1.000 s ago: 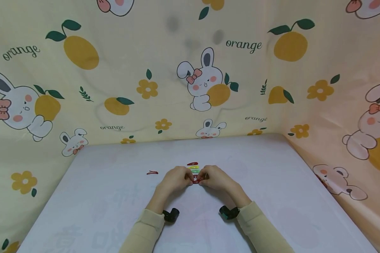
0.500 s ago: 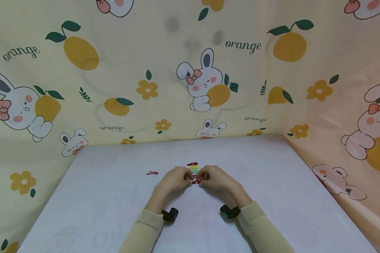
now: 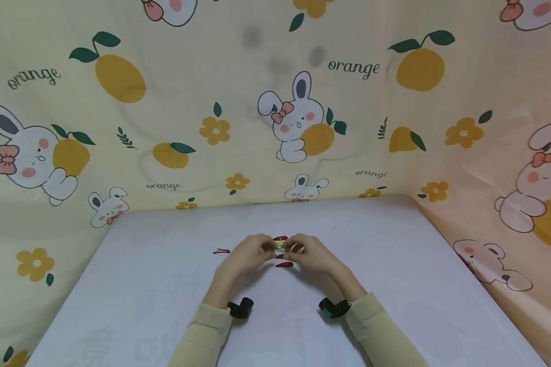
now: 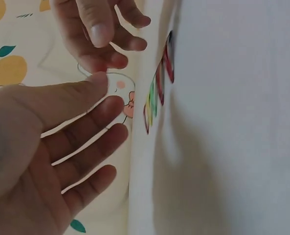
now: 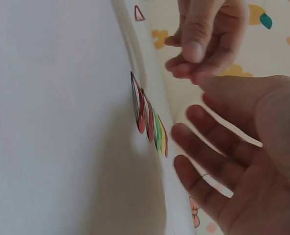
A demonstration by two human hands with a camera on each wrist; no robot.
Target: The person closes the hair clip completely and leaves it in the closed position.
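Note:
Snap hair clips lie in a column on the white table: a far red clip (image 3: 280, 238), a yellow clip (image 3: 280, 243), a green clip (image 5: 157, 132), a dark red clip (image 4: 160, 88) and a near red clip (image 3: 284, 264). My left hand (image 3: 247, 254) hovers over the column's left side, fingers loosely bent and apart, no clip visible in it. Opposite it, my right hand (image 3: 312, 254) is raised on the right side with relaxed, spread fingers, also without a visible clip. The hands' fingertips come close together above the clips; the wrist views do not settle whether they touch.
One more red clip (image 3: 221, 251), its arms spread apart, lies left of the column beside my left hand. Behind the white table (image 3: 165, 285) hangs a cream curtain (image 3: 239, 66) printed with rabbits and oranges; it also runs along the sides.
Both hands have let go of the near red clip and lifted slightly away from me, with their fingers loosening. The near clip now lies uncovered on the table.

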